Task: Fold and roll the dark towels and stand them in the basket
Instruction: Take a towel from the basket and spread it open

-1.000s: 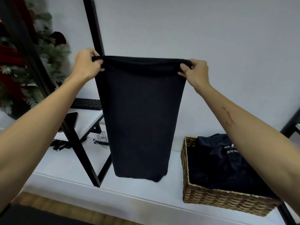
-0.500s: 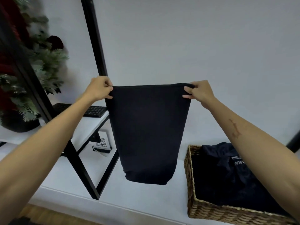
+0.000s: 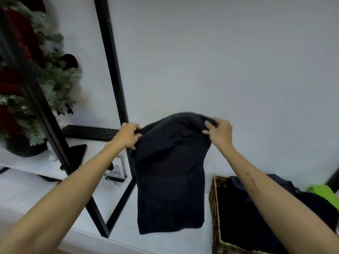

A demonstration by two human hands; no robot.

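Observation:
A dark towel (image 3: 170,180) hangs in the air over the white surface, its top edge slack and bulging upward between my hands. My left hand (image 3: 129,135) grips its top left corner. My right hand (image 3: 218,131) pinches the top right corner. The towel's lower end hangs just above or on the white ledge (image 3: 117,213); I cannot tell which. To the right stands a wicker basket (image 3: 214,202) with dark cloth (image 3: 244,217) lying loose inside. My right forearm crosses over the basket and hides part of it.
A black metal frame (image 3: 111,88) stands left of the towel, its slanted legs meeting on the ledge. A keyboard (image 3: 89,132), a dark tablet and a potted fir plant (image 3: 45,83) sit on a shelf at left. A QR card (image 3: 116,172) stands below. Something bright green (image 3: 322,189) lies beyond the basket.
My hands have lowered and come closer together, so the towel's taut top edge now sags into a hump. The towel's bottom has dropped toward the ledge.

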